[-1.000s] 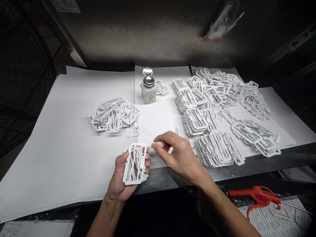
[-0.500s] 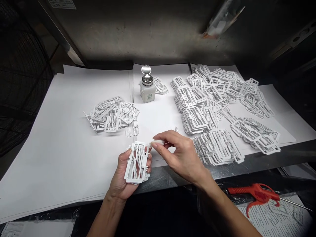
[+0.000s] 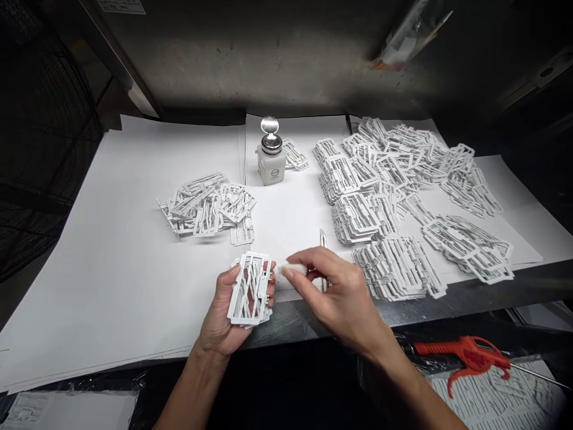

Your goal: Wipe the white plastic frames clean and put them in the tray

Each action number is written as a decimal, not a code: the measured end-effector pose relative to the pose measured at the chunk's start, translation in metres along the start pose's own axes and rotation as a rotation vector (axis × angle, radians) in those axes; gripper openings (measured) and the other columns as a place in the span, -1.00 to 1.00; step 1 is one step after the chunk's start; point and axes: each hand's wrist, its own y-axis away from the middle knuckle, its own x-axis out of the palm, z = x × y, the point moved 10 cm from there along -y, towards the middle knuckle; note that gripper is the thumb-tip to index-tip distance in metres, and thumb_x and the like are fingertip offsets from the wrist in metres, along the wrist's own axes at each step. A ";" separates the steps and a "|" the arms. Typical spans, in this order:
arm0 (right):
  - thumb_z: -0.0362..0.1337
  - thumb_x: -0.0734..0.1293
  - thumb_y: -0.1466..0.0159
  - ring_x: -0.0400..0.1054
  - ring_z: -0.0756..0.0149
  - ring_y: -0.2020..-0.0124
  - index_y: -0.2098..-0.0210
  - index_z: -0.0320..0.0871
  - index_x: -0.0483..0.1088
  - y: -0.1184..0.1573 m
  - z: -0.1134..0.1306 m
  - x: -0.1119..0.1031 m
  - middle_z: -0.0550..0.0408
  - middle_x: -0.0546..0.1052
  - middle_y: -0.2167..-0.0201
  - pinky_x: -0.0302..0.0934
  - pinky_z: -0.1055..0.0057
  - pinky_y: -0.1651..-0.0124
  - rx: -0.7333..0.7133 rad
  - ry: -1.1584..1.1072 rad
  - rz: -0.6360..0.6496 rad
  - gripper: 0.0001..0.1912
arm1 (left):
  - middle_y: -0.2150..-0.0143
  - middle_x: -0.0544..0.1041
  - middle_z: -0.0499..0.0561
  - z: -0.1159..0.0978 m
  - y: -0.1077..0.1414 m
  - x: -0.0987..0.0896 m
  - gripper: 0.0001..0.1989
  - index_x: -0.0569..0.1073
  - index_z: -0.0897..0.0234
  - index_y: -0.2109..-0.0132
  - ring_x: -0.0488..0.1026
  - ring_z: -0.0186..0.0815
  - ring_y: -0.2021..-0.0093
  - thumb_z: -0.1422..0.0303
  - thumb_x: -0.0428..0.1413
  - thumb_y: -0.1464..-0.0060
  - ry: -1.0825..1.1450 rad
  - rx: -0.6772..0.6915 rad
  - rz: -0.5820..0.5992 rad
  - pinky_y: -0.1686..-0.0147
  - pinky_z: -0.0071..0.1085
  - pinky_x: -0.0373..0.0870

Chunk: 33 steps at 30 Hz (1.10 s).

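Note:
My left hand (image 3: 226, 307) is closed around a small stack of white plastic frames (image 3: 251, 288) with slotted openings, tilted up toward me near the table's front edge. Just right of the stack, my right hand (image 3: 338, 289) pinches a small white pad (image 3: 295, 269), which looks soft, between thumb and fingers. A narrow gap separates the pad from the frames. Partly hidden behind my right hand, a pair of metal tweezers (image 3: 323, 239) lies on the paper. Beyond my left hand is a loose pile of similar white frames (image 3: 206, 206).
A pump bottle (image 3: 271, 164) with its metal lid raised stands at the back middle. Stacked white frames (image 3: 394, 269) and loose heaps cover the right side. White paper (image 3: 120, 239) lines the metal table. Below the front edge at right lies a red air blow gun (image 3: 477, 355).
My right hand has moved slightly right with the white pad, away from the frames' edge. More of the tweezers shows. My left hand still holds the stack.

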 end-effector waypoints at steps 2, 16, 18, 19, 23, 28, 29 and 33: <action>-0.43 0.27 -0.29 0.32 0.36 0.29 0.17 -0.21 0.39 0.007 0.011 0.015 0.06 0.42 0.28 0.23 0.48 0.22 -0.018 -0.058 0.052 -0.88 | 0.35 0.53 0.09 0.000 -0.001 -0.005 -0.65 0.52 0.41 0.17 0.43 -0.32 0.42 0.22 0.02 -0.07 0.030 0.011 -0.069 0.42 -0.43 0.42; -0.40 0.18 -0.33 0.28 0.31 0.34 0.17 -0.18 0.36 0.033 0.002 0.042 0.04 0.36 0.33 0.21 0.41 0.27 0.007 0.016 0.190 -0.84 | 0.34 0.47 0.09 -0.022 -0.003 0.000 -0.62 0.46 0.45 0.11 0.39 -0.36 0.42 0.22 0.00 -0.08 -0.024 0.139 -0.033 0.40 -0.45 0.40; -0.42 0.19 -0.31 0.27 0.32 0.37 0.22 -0.20 0.36 0.033 0.002 0.039 0.05 0.35 0.35 0.18 0.41 0.30 0.023 0.012 0.172 -0.87 | 0.33 0.46 0.09 -0.023 -0.003 0.000 -0.62 0.46 0.46 0.11 0.39 -0.36 0.41 0.23 -0.01 -0.09 -0.010 0.141 -0.028 0.40 -0.45 0.40; -0.43 0.19 -0.30 0.26 0.33 0.38 0.24 -0.20 0.35 0.034 0.002 0.039 0.05 0.35 0.36 0.17 0.42 0.31 0.033 0.014 0.172 -0.88 | 0.32 0.46 0.09 -0.023 -0.003 0.000 -0.62 0.46 0.46 0.11 0.38 -0.36 0.40 0.23 -0.01 -0.10 -0.007 0.143 -0.030 0.40 -0.44 0.40; -0.43 0.21 -0.28 0.26 0.34 0.41 0.31 -0.19 0.32 0.034 0.000 0.047 0.08 0.35 0.39 0.14 0.43 0.34 0.051 0.013 0.183 -0.92 | 0.31 0.46 0.09 -0.024 -0.001 -0.002 -0.64 0.46 0.45 0.11 0.39 -0.34 0.37 0.23 -0.01 -0.10 -0.004 0.153 -0.054 0.38 -0.41 0.43; -0.39 0.25 -0.27 0.28 0.32 0.39 0.29 -0.20 0.32 0.033 0.002 0.053 0.08 0.37 0.39 0.14 0.45 0.35 0.016 0.000 0.152 -0.98 | 0.28 0.49 0.10 -0.023 0.001 -0.013 -0.66 0.44 0.39 0.07 0.44 -0.30 0.34 0.25 0.03 -0.10 -0.028 0.155 -0.170 0.38 -0.38 0.46; -0.39 0.26 -0.27 0.28 0.32 0.39 0.26 -0.21 0.32 0.033 0.003 0.054 0.07 0.37 0.39 0.14 0.45 0.36 0.009 0.000 0.154 -0.96 | 0.26 0.50 0.10 -0.024 0.001 -0.015 -0.67 0.44 0.39 0.07 0.44 -0.30 0.33 0.25 0.04 -0.10 -0.029 0.159 -0.192 0.37 -0.37 0.47; -0.40 0.28 -0.26 0.29 0.34 0.38 0.24 -0.22 0.33 0.031 0.004 0.048 0.07 0.39 0.37 0.16 0.45 0.33 0.015 -0.036 0.109 -0.94 | 0.22 0.51 0.11 -0.026 0.003 -0.016 -0.69 0.45 0.38 0.06 0.46 -0.29 0.28 0.28 0.06 -0.10 -0.005 0.164 -0.246 0.30 -0.35 0.48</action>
